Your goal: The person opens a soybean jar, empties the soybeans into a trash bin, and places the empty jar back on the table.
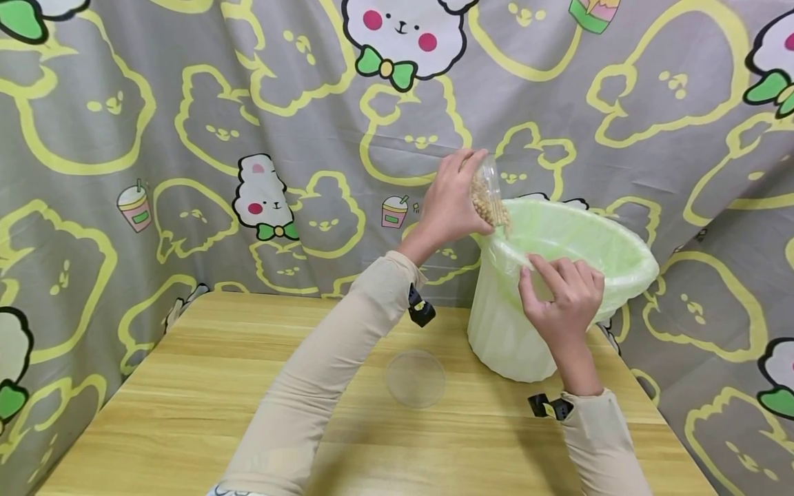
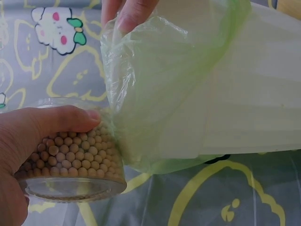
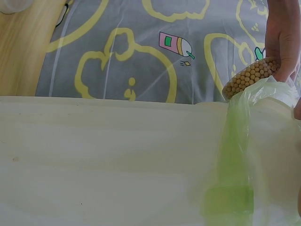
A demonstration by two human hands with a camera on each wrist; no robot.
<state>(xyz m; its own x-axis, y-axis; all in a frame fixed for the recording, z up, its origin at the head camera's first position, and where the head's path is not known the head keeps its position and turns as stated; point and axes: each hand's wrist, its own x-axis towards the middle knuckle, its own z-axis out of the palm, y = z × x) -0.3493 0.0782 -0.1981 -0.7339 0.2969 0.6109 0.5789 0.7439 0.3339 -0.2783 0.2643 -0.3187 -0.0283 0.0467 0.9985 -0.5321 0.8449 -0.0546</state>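
Note:
My left hand (image 1: 449, 200) grips a clear plastic jar (image 1: 490, 176) of round tan beans (image 2: 80, 155), which look like soybeans. The jar is tipped on its side at the left rim of a tall white trash bin (image 1: 509, 337). Beans gather at its mouth, by the rim. A thin light-green bin liner (image 1: 571, 227) lines the bin and folds over its edge. At the near side of the rim, my right hand (image 1: 564, 296) pinches the liner's edge; its fingertips (image 2: 134, 14) show on the film in the left wrist view. The bin's bottom is hidden.
A clear round lid (image 1: 415, 379) lies on the wooden table (image 1: 248, 386), left of the bin. Behind the table hangs a grey patterned curtain (image 1: 335, 138). The bin stands near the table's back right edge.

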